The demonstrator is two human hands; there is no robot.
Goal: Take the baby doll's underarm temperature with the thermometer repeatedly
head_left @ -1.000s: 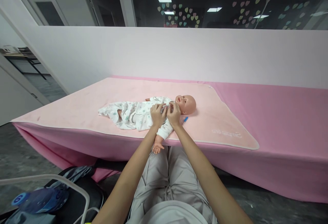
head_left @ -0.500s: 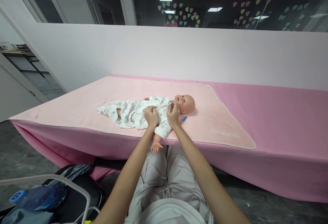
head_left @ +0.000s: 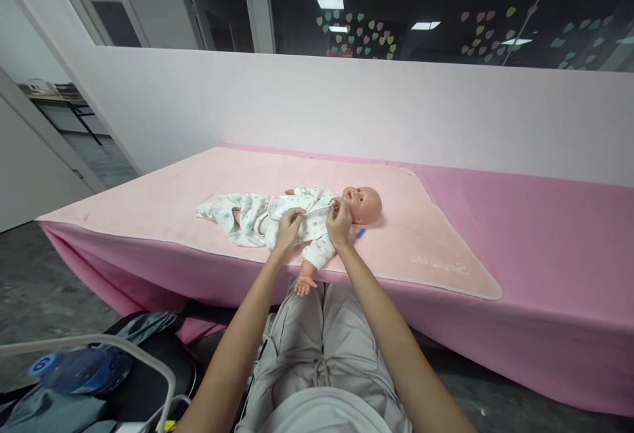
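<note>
A baby doll lies on its back on a peach mat, head to the right, one arm hanging over the near edge. It wears a white patterned baby outfit, whose leg part lies loosely around the legs. My left hand is closed on the outfit's front at the doll's belly. At the collar, below the doll's chin, my right hand pinches the outfit's edge. The cloth edge runs taut between both hands. My fingertips hide the exact grip points. A small blue object lies beside my right wrist.
A pink cloth covers the table under the mat. Behind it stands a white partition with dark glass above. At lower left, a black chair holds a blue-capped water bottle and grey cloth.
My left hand has moved slightly left along the outfit's front, away from the right hand, which stays at the collar. The whole view has shifted a little.
</note>
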